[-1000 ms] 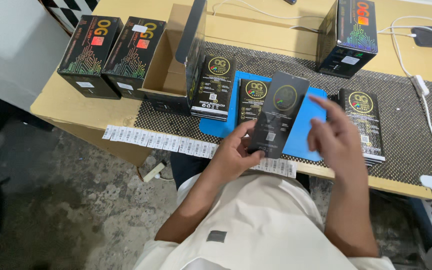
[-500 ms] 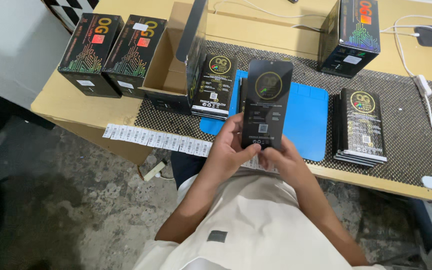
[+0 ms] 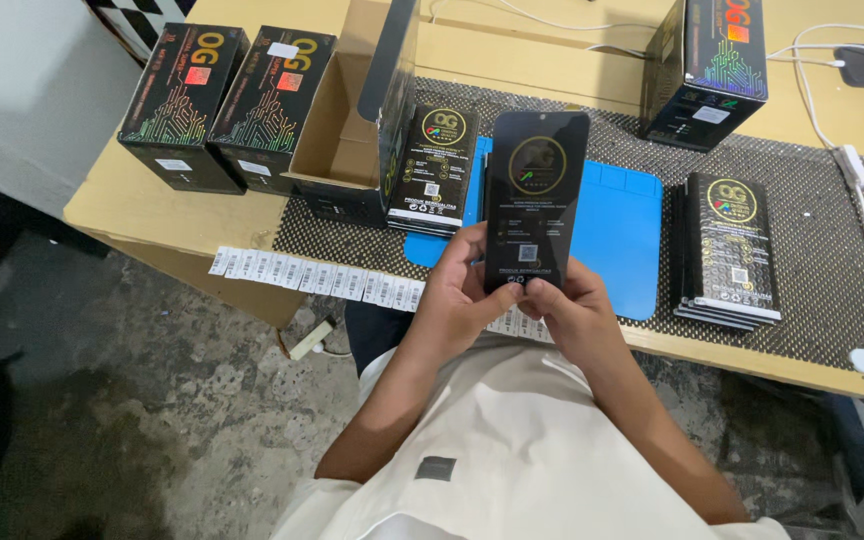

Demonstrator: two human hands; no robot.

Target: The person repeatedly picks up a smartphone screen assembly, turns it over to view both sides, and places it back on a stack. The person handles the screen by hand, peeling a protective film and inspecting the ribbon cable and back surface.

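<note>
1. Head view: your left hand (image 3: 457,300) and right hand (image 3: 570,312) both grip the lower end of a flat black panel (image 3: 535,212), fingers curled shut round its edges, thumbs pressed on the printed face.
2. You hold it upright above the blue mat (image 3: 627,235), face toward you, likely for reading.
3. A stack of like panels (image 3: 730,250) lies well to your right; another stack (image 3: 432,170) leans beside the open carton (image 3: 337,150).
4. A strip of labels (image 3: 317,278) hangs over the table edge (image 3: 162,225), near your left hand.
</note>
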